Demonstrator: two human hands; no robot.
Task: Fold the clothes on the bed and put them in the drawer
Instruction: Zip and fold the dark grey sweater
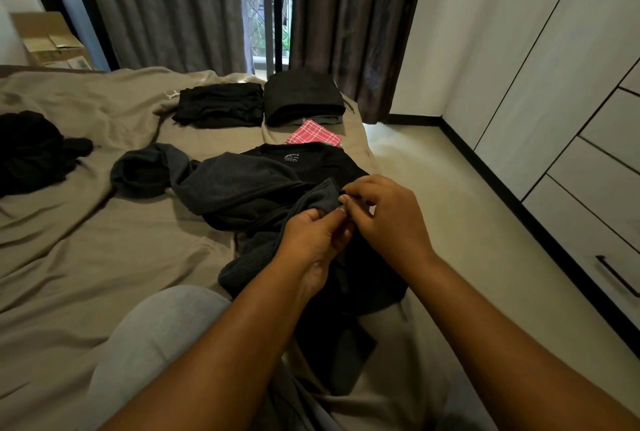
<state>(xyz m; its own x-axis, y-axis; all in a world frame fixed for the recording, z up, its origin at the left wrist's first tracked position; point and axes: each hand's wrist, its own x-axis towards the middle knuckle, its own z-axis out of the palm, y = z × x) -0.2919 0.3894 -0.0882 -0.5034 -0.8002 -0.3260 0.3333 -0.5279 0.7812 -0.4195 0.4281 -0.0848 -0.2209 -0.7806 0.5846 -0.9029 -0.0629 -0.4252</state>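
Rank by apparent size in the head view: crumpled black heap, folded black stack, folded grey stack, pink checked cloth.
1. crumpled black heap
2. folded grey stack and folded black stack, too alike to rank
3. pink checked cloth

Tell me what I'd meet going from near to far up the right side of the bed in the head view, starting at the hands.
Left hand and right hand, both pinching the dark grey garment → black T-shirt → pink checked cloth → folded dark pile → curtain.
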